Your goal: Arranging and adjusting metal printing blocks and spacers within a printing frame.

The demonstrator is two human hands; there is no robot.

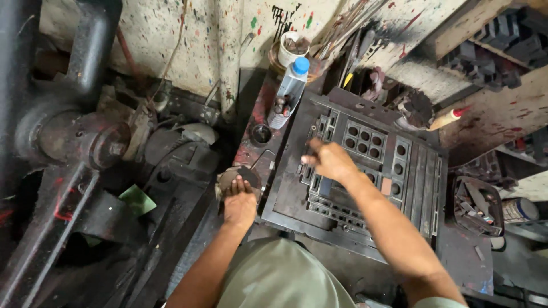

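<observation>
At centre frame I see my right hand pressed, fingers curled, onto the metal printing frame (long axis running lower right), while my left hand grips a dirty rag just left.

Both arms are bare from the bottom of the frame up to the hands. The left hand and right hand wear no gloves, rings or watch. A pale olive-green shirt fills the lower centre, its short sleeve edge showing at lower right.
</observation>
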